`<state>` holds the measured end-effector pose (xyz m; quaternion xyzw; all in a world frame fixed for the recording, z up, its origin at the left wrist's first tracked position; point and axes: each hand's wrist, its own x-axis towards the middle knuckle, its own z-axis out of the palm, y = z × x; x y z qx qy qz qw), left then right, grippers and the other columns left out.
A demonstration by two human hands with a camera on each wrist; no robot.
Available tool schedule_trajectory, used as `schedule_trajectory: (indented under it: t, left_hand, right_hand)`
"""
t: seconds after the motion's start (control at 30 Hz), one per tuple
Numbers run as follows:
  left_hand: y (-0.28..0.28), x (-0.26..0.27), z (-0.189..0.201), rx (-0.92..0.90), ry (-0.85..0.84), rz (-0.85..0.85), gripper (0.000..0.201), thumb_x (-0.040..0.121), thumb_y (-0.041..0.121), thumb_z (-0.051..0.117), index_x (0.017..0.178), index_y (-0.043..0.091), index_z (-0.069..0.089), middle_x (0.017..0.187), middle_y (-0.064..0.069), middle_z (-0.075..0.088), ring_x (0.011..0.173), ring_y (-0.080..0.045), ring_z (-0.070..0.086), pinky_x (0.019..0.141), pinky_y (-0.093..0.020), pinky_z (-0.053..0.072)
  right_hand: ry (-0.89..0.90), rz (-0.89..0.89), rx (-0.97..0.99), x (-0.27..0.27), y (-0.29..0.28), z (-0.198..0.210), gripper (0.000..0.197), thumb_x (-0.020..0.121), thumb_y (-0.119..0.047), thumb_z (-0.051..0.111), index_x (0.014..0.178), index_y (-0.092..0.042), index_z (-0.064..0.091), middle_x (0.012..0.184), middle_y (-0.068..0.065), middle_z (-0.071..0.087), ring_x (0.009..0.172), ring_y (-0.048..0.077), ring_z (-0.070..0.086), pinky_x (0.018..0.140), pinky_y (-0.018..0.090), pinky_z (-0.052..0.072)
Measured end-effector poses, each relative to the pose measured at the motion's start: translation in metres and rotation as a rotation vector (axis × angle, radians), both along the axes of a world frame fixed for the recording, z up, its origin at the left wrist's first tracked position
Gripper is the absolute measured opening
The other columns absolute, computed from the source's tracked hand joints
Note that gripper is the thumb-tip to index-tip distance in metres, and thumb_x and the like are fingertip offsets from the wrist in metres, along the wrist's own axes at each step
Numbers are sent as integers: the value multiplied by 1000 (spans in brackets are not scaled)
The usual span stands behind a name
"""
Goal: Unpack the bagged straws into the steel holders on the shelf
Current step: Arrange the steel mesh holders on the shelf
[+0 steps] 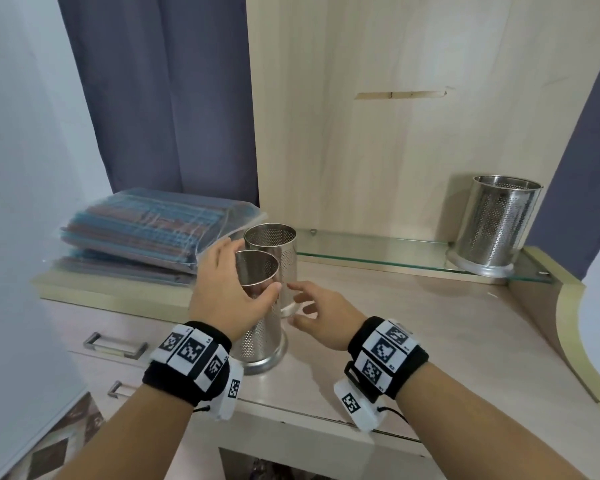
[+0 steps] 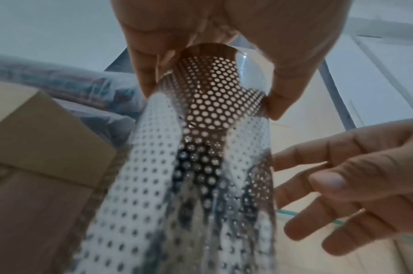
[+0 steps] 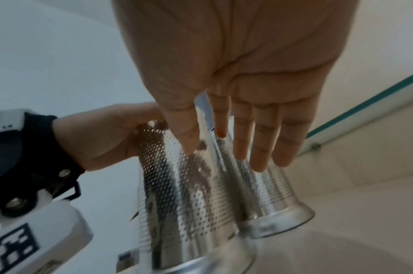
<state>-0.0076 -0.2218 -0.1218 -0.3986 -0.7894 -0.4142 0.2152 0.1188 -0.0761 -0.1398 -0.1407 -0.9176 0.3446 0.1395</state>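
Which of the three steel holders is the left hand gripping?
The nearest holder: the left hand grips its rim. The one behind and the glass-shelf one are ungripped.

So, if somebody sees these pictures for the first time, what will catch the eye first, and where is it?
First, the two perforated steel holders at the centre of the wooden counter: the left hand grips the near holder at its rim, and the open right hand reaches toward the far holder just behind. Next, the stacked bags of straws at the back left. A third holder stands alone on the glass shelf at the right.
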Motion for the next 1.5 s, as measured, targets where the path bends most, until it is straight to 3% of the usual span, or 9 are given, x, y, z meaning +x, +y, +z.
schedule_trajectory:
  t: [0.27, 0.43, 0.57, 0.67, 0.8, 0.97, 1.17, 1.33, 1.5]
  left_hand:
    - [13, 18, -13, 248, -332, 74, 113, 56, 48, 91, 146, 16, 30, 146, -3, 40, 133, -19, 41, 111, -35, 34]
    - [19, 14, -13, 287, -362, 90, 105, 55, 42, 92, 140, 14, 39, 138, -4, 48, 124, -20, 49, 105, -32, 39]
    - [19, 12, -17, 320, -356, 86, 104, 55, 40, 92, 140, 14, 39, 135, -4, 49, 121, -19, 50, 103, -29, 40]
    - [20, 9, -20, 319, -352, 88, 105, 55, 41, 91, 141, 14, 37, 137, -5, 48, 122, -19, 50, 107, -35, 41]
    - [20, 8, -22, 310, -342, 100, 107, 55, 42, 91, 142, 14, 36, 138, -6, 48, 123, -20, 49, 107, -35, 41]
    - [20, 9, -22, 311, -339, 103, 106, 56, 42, 90, 142, 14, 36, 139, -5, 48, 124, -20, 49, 107, -34, 40]
    - [19, 13, -21, 314, -361, 102, 103, 58, 40, 90, 142, 17, 36, 139, -4, 48, 123, -20, 50, 105, -29, 38]
    - [18, 16, -19, 311, -374, 101, 104, 59, 42, 90, 143, 18, 34, 140, -4, 48, 125, -21, 50, 105, -30, 38]
    - [16, 18, -18, 290, -362, 107, 104, 59, 42, 90, 144, 17, 34, 140, -5, 48, 125, -23, 49, 106, -34, 40]
  right_hand:
    - [373, -485, 174, 61, 89, 41, 39, 87, -20, 69, 126, -16, 60, 126, 4, 57, 104, 14, 56, 96, 35, 48]
    - [464, -987, 400, 94, 153, 73, 78, 78, -42, 69, 145, -21, 36, 149, 11, 37, 135, 32, 37, 110, 50, 32]
    - [360, -1201, 292, 110, 181, 91, 101, 75, -44, 75, 154, -31, 14, 162, 15, 8, 144, 40, 22, 116, 53, 24]
    - [269, -1147, 176, 122, 201, 91, 98, 72, -51, 76, 150, -37, 17, 163, 15, 3, 138, 43, 35, 112, 55, 34]
    - [479, -1049, 142, 128, 202, 93, 78, 71, -39, 80, 134, -15, 39, 142, 10, 40, 114, 34, 57, 97, 45, 49]
    - [660, -1059, 186, 131, 170, 91, 74, 66, -41, 82, 123, -15, 44, 132, 4, 47, 112, 25, 56, 91, 39, 49]
    - [721, -922, 150, 154, 122, 67, 103, 62, -42, 87, 145, -15, 32, 143, 0, 41, 127, 11, 45, 106, 23, 36]
    - [524, -996, 83, 172, 121, 35, 114, 65, -34, 89, 154, -9, 21, 154, 9, 34, 141, 21, 34, 110, 26, 29]
    - [462, -1035, 11, 180, 142, 10, 109, 53, -40, 88, 146, -20, 33, 140, 7, 49, 127, 24, 51, 107, 40, 45]
